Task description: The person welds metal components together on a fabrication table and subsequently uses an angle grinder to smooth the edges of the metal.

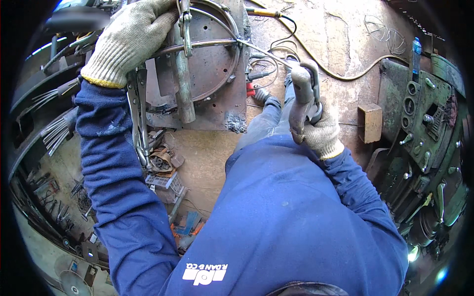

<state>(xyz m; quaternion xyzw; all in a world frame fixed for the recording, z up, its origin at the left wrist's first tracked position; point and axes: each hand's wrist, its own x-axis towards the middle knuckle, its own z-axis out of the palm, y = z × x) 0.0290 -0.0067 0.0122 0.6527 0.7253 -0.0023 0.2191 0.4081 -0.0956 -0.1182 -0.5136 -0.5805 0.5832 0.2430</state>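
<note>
My left hand, in a knitted glove with a yellow cuff, is curled at the top edge; what its fingers hold is hidden. Beside its thumb are a metal clamp and a round metal bar. They lie over a bent metal ring with rods across it, on a rusty steel plate. My gloved right hand is closed round a worn grey metal clamp-like tool. From the tool's upper end, a thin straight rod reaches toward the ring's edge.
Locking pliers hang by my left forearm. An orange-handled tool and a cable lie beyond the plate. A rusty rectangular block sits right of my right hand, before a green machine. Bundled rods sit far left.
</note>
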